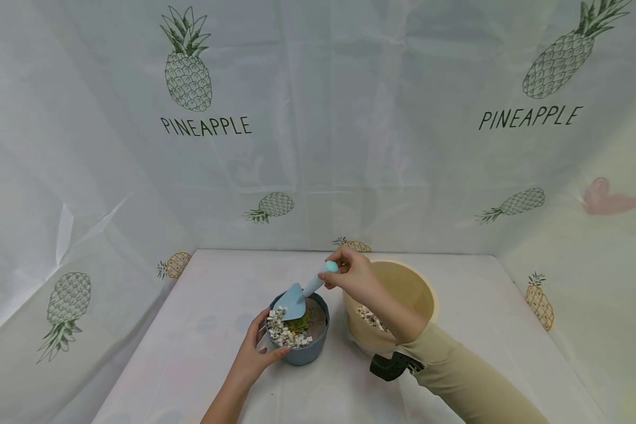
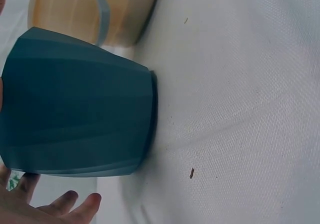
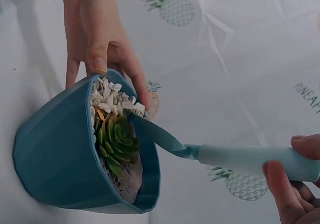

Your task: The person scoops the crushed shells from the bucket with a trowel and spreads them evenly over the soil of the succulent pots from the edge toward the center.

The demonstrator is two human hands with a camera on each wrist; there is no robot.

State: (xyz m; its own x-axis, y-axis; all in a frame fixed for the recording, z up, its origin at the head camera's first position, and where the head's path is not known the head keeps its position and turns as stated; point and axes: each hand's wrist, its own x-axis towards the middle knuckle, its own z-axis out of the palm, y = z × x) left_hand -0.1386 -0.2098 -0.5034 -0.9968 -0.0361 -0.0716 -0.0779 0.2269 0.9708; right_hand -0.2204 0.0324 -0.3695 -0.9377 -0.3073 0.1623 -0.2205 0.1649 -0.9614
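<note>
A blue-grey plant pot (image 1: pixel 306 355) stands on the table, holding a green succulent (image 3: pixel 117 141). White stone chips (image 1: pixel 278 334) cover the left side of the soil around the plant, while bare greyish soil (image 3: pixel 131 183) shows on the other side. My left hand (image 1: pixel 251 358) grips the pot from the left, thumb at the near rim and fingers along its far side. Pinched by the end of its handle, a light blue trowel (image 1: pixel 294 302) slants down from my right hand (image 1: pixel 354 275). Its blade tip is at the stone chips beside the succulent.
A cream bucket (image 1: pixel 364 337) with more stone chips (image 1: pixel 371 318) inside stands right of the pot, beneath my right forearm. The white-covered table (image 1: pixel 222 282) meets a pineapple-print sheet (image 1: pixel 339 147) behind. Small dark crumbs (image 2: pixel 192 173) lie near the pot.
</note>
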